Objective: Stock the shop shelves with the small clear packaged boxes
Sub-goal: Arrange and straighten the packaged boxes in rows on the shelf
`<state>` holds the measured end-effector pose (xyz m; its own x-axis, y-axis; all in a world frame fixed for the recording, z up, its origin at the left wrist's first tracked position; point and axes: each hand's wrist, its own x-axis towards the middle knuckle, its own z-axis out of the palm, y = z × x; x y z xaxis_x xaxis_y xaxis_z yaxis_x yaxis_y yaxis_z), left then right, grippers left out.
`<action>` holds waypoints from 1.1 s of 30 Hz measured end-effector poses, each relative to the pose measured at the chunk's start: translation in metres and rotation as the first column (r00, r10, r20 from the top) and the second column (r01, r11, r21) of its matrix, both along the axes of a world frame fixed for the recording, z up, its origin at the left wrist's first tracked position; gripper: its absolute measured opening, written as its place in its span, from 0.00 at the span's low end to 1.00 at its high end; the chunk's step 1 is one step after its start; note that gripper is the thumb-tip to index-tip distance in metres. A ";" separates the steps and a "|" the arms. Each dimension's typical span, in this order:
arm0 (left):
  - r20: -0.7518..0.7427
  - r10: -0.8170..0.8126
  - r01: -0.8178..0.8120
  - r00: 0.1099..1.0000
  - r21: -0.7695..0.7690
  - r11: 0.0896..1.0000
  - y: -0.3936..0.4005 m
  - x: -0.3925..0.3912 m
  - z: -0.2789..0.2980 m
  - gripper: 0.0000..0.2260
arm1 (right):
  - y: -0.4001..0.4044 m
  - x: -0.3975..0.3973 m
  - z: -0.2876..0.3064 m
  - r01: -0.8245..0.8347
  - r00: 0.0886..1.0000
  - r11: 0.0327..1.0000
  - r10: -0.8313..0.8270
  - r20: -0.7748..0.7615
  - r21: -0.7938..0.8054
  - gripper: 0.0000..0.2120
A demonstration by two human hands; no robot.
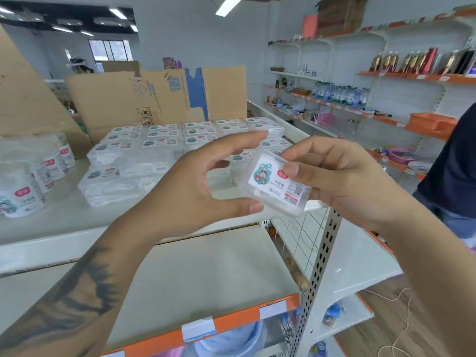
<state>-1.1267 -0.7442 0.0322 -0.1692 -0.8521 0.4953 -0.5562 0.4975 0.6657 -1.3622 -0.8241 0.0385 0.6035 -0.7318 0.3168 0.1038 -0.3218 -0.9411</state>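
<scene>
Both hands hold one clear box (279, 185) above the top shelf (77, 215): left hand (206, 186) pinching its near edge, right hand (332, 176) gripping its far side. Stocked boxes (164, 148) lie behind it.

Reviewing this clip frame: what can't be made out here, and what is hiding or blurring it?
All in the head view:
- The held clear box: its contents are hidden behind the label; the right hand thumb covers the label's upper right corner.
- How many layers of stocked boxes there are: motion blur and the left hand hide the front rows.
- The round jars: cut off by the left edge, label text too blurred to read.
- Goods on the far shelves: too small to identify.
</scene>
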 end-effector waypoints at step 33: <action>0.622 0.536 -0.569 0.570 -0.172 0.804 -0.063 -0.018 -0.054 0.37 | -0.170 0.041 0.051 -0.130 0.376 0.762 -0.554 -0.743 -0.634 0.24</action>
